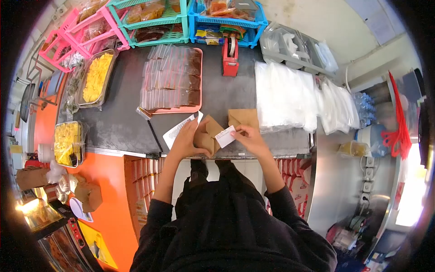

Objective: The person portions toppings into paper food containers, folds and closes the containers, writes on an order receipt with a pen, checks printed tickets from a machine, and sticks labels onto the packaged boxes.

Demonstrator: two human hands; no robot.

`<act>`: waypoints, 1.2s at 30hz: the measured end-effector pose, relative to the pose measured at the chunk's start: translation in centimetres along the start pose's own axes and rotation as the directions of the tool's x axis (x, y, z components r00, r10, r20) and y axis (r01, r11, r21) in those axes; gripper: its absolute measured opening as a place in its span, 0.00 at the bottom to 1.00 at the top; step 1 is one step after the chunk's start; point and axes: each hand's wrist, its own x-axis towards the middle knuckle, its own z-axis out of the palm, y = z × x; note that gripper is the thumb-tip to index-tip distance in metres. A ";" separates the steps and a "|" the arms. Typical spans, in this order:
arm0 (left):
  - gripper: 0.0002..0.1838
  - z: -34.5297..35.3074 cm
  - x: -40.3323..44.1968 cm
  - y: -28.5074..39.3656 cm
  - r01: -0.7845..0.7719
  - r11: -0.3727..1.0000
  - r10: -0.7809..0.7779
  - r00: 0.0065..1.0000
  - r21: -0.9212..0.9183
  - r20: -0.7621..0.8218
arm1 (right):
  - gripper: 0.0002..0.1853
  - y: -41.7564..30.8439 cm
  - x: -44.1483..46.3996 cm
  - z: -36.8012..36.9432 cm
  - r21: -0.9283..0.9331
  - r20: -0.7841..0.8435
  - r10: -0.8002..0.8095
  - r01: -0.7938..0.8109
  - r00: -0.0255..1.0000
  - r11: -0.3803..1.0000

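Note:
My left hand [185, 139] steadies a folded brown paper box [207, 136] at the table's near edge, thumb on one side and fingers on the other. A white printed sheet [176, 131] lies under and beside that hand. Between the fingertips of my right hand [250, 139] is a small white printed label [225, 137], its left end over the brown box. A second brown paper box [243, 118] lies just beyond my right hand.
Behind are a pink tray [199, 81] of filled sachets, a red tape dispenser [230, 61] and stacked clear plastic bags [286, 95]. A black stick [154, 136] lies left. Yellow food trays [97, 79] stand farther left, with coloured basket racks [158, 27] at the back.

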 end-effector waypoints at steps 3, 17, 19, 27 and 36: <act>0.54 0.1 0.4 -1.1 0.025 0.994 -0.019 0.998 -0.106 0.060 | 0.15 -0.8 1.6 0.7 -0.229 0.080 0.033 -0.014 0.996 0.973; 0.66 1.6 -0.1 -3.2 0.187 0.932 -0.156 0.980 -0.310 0.122 | 0.14 0.6 3.1 5.9 -0.394 -0.062 -0.295 0.248 0.954 0.885; 0.66 1.6 0.0 -3.2 0.158 0.945 -0.131 0.985 -0.286 0.112 | 0.15 0.5 3.0 6.2 -0.420 -0.084 -0.278 0.219 0.957 0.881; 0.43 2.7 -0.2 -2.6 0.239 0.874 -0.243 0.969 -0.422 0.046 | 0.15 0.1 2.6 7.5 -0.678 -0.147 -0.385 0.190 0.911 0.710; 0.26 1.8 0.2 -1.3 0.197 0.932 -0.205 0.979 -0.306 0.004 | 0.37 0.5 2.7 7.0 -0.844 -0.278 -0.476 0.025 0.834 0.536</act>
